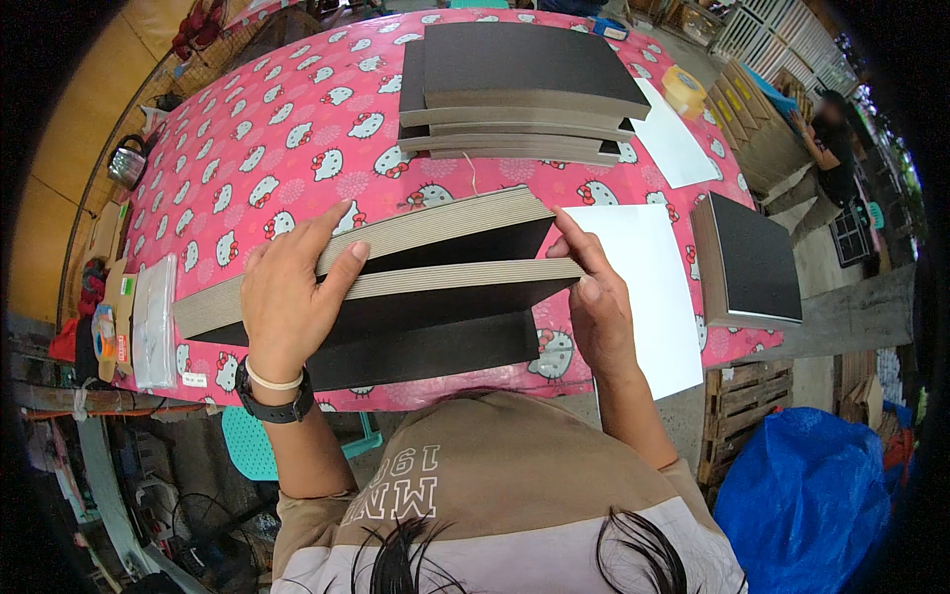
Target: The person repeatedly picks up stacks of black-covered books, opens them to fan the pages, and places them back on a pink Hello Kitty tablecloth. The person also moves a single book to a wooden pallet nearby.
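My left hand [292, 297] lies over the left part of a thick stack of black-faced cardboard sheets [435, 282], fingers pressing on the grey sheet edges. My right hand [594, 297] grips the right end of the same stack, with fingers slipped between the sheets so the pile splits into an upper and a lower wedge. The stack stands tilted on its edge at the near side of the table, which is covered by a pink cartoon-cat cloth [277, 148]. A black watch and a pale band sit on my left wrist.
A second tall pile of black sheets [524, 89] lies at the far middle. A smaller black pile [752, 259] is at the right edge. White paper sheets [648, 292] lie beside my right hand. Tape roll [685, 87], plastic packet [153, 322], blue bag [807, 495], another person [831, 148].
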`<action>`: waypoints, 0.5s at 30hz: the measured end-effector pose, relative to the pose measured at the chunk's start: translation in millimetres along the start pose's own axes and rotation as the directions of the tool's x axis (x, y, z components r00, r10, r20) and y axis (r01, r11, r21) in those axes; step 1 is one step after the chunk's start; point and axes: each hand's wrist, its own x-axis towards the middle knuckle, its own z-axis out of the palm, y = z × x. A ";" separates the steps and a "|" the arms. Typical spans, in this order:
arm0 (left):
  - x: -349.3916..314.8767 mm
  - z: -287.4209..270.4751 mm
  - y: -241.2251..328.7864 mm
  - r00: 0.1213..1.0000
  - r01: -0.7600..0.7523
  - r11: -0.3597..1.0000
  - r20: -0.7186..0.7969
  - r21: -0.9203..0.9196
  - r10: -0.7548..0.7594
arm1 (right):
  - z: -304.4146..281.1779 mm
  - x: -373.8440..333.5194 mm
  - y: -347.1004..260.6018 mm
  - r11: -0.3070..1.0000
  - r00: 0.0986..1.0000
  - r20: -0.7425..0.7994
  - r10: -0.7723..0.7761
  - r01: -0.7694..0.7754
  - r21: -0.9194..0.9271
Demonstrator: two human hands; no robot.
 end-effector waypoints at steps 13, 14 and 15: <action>2.8 -3.4 2.9 0.995 0.067 0.998 0.068 -0.004 -0.067 | 3.2 -0.6 7.0 0.994 0.999 -0.037 0.022 -0.018 0.104; 3.4 -4.4 4.0 0.994 0.074 0.997 0.077 -0.003 -0.073 | 0.6 -1.1 8.6 0.993 0.998 -0.032 0.049 -0.045 0.106; 3.6 -4.9 4.3 0.993 0.080 0.997 0.085 -0.002 -0.080 | -1.3 -1.2 9.5 0.992 0.997 -0.027 0.075 -0.072 0.107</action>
